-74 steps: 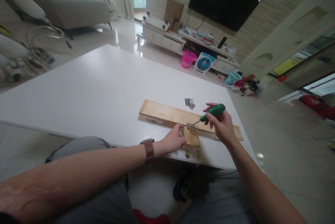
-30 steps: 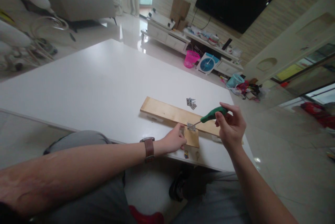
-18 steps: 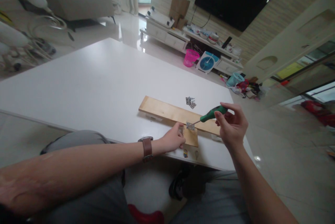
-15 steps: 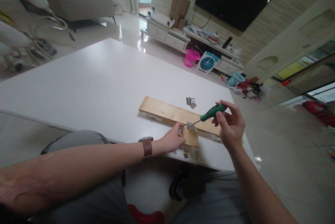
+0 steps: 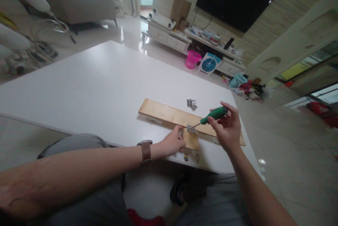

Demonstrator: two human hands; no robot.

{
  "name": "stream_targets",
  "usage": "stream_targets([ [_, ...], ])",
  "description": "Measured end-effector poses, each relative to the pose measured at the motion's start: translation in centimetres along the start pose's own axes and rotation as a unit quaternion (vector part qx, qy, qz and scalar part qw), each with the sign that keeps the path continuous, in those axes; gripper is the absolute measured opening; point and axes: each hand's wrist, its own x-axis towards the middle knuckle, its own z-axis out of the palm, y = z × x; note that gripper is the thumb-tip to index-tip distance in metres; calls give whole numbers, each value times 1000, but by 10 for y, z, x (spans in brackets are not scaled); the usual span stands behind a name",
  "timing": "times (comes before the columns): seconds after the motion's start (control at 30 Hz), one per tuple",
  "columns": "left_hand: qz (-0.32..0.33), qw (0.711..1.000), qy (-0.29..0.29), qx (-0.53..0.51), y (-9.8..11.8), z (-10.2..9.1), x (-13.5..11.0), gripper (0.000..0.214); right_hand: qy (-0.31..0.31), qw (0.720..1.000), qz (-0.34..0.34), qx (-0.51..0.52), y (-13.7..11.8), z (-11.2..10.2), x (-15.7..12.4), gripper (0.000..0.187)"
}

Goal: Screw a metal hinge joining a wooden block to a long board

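My right hand [image 5: 227,127] grips a green-handled screwdriver [image 5: 214,114], its tip down on a metal hinge [image 5: 191,129]. The hinge lies where a small wooden block [image 5: 191,141] meets a long wooden board [image 5: 169,112]. With fingers closed on its left edge, my left hand [image 5: 173,142] holds the small block. A watch with a brown strap [image 5: 146,152] is on my left wrist. Any screw under the screwdriver tip is too small to make out. Beyond the board lie several loose hinges and screws [image 5: 192,104].
The white table [image 5: 100,78] stretches away to the left. A small key [image 5: 197,158] and a little cartoon figure [image 5: 186,157] lie near its front edge. Across the floor stand a pink basket [image 5: 192,59], a blue-and-white fan [image 5: 209,63] and a low cabinet [image 5: 165,37].
My right hand has changed its hold on the screwdriver, its thumb now farther forward along the handle. The screwdriver tip stays at the hinge, and my left hand still holds the block.
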Motion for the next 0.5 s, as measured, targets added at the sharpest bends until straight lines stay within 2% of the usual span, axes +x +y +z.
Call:
stream_targets([
  [0.07,-7,1000,3,-5,0,1,1,62,-8,1000,-10,-10,0,0,-2,61],
  [0.1,-9,1000,3,-9,0,1,2,59,6,1000,-25,-9,0,0,-3,63],
  [0.2,-7,1000,-1,-16,-2,0,4,51,109,990,-86,18,-2,-1,-3,65],
  [0.27,-3,1000,-2,-1,-6,-1,6,48,173,979,-95,49,-1,-4,1,66],
  [0.37,-5,1000,-4,30,-15,-4,12,43,219,971,-49,85,12,-12,9,67],
  [0.5,-14,998,5,68,-23,-9,15,34,254,958,45,129,45,-24,21,64],
])
